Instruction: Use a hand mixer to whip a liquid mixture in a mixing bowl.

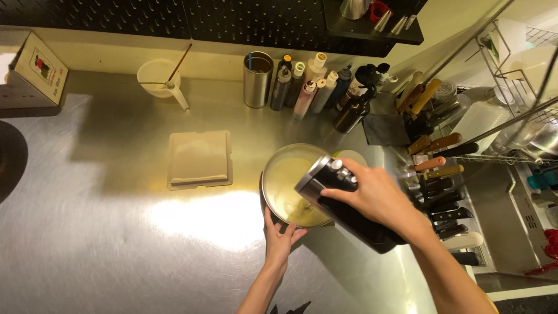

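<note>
A steel mixing bowl (278,168) holding pale yellow batter sits on the metal counter (104,232). My right hand (378,197) grips a black and silver hand mixer (340,200), tilted so its beaters dip into the batter. My left hand (279,238) cups the near rim of the bowl from below, fingers spread against its side.
A square beige lidded container (199,159) lies left of the bowl. At the back stand a white tub with a brush (157,77), a steel cup (257,79) and several squeeze bottles (311,87). Several knives (444,174) with wooden and black handles line the right side.
</note>
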